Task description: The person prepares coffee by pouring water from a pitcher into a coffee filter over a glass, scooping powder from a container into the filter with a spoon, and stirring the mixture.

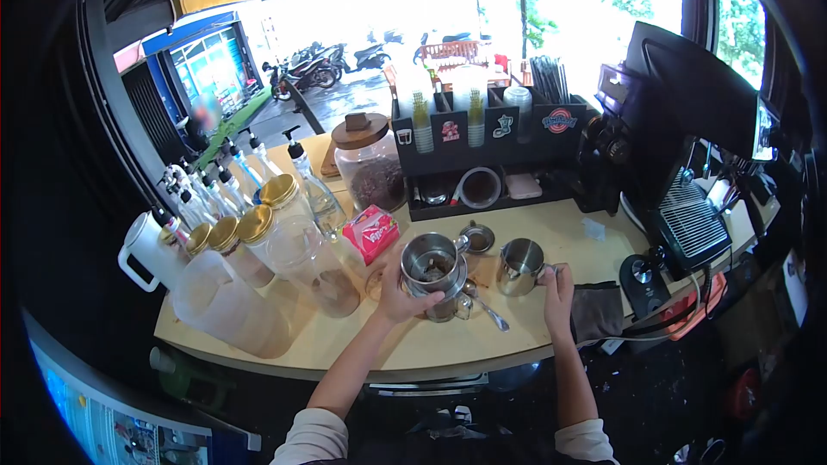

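My left hand (405, 300) is closed around the side of a metal drip coffee filter (431, 260), its thumb across the front. Dark residue shows inside the filter, which sits over a metal cup (443, 310) that is mostly hidden. My right hand (558, 284) grips the handle of a steel milk pitcher (522, 265), which looks upright on the counter. Between the two vessels lies a spoon (494, 314). Just behind them is a small round metal piece (477, 238), probably a lid or strainer.
Left of my hands stand a clear pitcher (233, 306), a tall clear container (314, 267), gold-lidded jars (256, 226) and several pump bottles. A red tissue pack (371, 233) lies near a wood-lidded jar (369, 164). Behind is a black cup organizer (491, 151); a coffee machine (693, 215) stands right.
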A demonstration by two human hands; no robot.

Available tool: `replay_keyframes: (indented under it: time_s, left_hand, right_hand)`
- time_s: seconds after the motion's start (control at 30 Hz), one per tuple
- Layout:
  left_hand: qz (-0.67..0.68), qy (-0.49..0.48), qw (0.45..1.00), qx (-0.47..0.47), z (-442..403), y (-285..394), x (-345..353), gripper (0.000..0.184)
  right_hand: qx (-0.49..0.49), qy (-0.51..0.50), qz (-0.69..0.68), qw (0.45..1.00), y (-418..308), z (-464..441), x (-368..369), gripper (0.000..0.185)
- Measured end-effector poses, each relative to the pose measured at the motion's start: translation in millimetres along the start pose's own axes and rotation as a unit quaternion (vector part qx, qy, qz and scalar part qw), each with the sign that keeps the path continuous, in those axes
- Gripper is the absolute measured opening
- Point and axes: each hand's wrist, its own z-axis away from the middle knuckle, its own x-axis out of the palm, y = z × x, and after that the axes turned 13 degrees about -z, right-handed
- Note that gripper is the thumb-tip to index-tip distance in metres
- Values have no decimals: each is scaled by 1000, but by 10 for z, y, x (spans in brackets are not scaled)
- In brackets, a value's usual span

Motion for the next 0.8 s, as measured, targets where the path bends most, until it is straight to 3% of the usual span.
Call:
replay_keyframes:
  time_s: [0.2,0.3,0.43,0.63,0.8]
  left_hand:
    - [135,54,989,-24,143,-125,173,90]
    - [123,22,991,-48,147,-106,138,89]
    - [101,23,993,-55,183,-174,161,84]
    - [179,28,981,-71,175,26,224,78]
    - [203,15,976,-70,161,34,215,78]
  right_hand:
    - [-3,14,-34,999,-85,-7,41,20]
    - [61,16,-61,996,-74,-18,-18,20]
    - [49,14,-81,995,-80,-25,15,18]
    - [87,56,-228,968,-62,-111,-56,16]
    - [68,-10,-220,973,-345,-265,52,14]
